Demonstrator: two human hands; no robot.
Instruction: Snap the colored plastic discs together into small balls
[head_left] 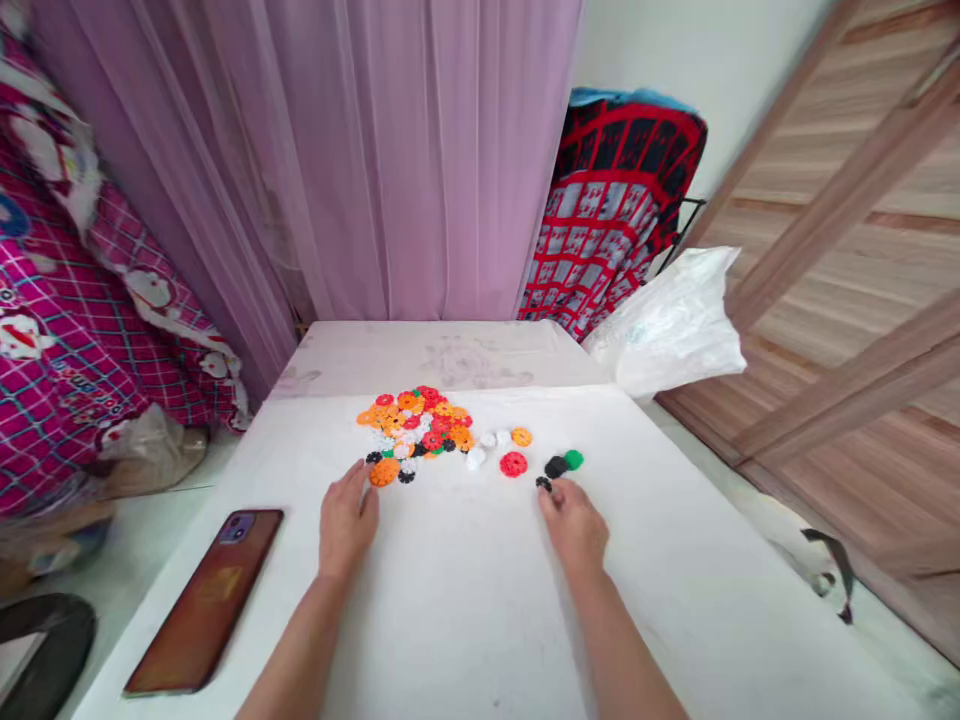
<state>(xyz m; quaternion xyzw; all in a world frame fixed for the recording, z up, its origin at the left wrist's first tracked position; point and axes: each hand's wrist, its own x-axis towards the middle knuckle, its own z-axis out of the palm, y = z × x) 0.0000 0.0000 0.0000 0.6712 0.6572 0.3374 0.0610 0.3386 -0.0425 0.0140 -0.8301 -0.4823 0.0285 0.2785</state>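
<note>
A heap of small toothed plastic discs, in red, orange, white, black and green, lies on the white-covered table. My left hand rests at the heap's near left edge, thumb apart from the fingers. Its fingertips reach a black disc, beside a larger orange disc. Between thumb and fingers, my right hand pinches a small black disc. Just beyond it are another black disc and a green disc. A red disc lies to its left, with several white discs and an orange disc farther back.
A brown phone lies at the table's left side. Beyond the far right corner is a white plastic bag. A purple curtain hangs behind the table, and a wooden door stands on the right.
</note>
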